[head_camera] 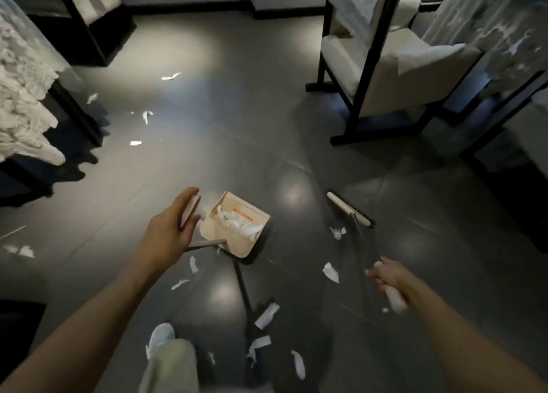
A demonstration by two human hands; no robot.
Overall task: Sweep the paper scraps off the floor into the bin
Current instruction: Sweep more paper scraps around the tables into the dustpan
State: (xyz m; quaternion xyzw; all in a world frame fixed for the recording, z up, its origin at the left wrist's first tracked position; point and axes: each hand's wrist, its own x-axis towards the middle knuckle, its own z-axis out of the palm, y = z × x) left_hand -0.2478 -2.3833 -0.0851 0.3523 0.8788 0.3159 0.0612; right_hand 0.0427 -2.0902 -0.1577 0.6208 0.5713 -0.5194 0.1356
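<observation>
Our left hand (169, 232) is curled round the flat beige grip at the top of the dustpan's handle, thumb on one side and fingers on the other. The cream dustpan (237, 229) stands on the dark tiled floor (237, 126) just ahead of that hand, with its mouth turned toward the right and a heap of white paper scraps (244, 225) already inside it. Our right hand (388, 277) grips the white end of the broom (350, 209), whose thin shaft runs forward and left to a pale head with dark bristles resting on the floor, a little apart from the dustpan. More loose scraps lie on the floor: one small piece (338, 232) just beside the broom head, a larger one (330, 272) near our right hand, several between our arms, and others well apart toward the far left. Our pale shoe (160, 338) shows at the bottom, and a dark-framed chair (385, 75) with cream cushions stands at the upper right.
</observation>
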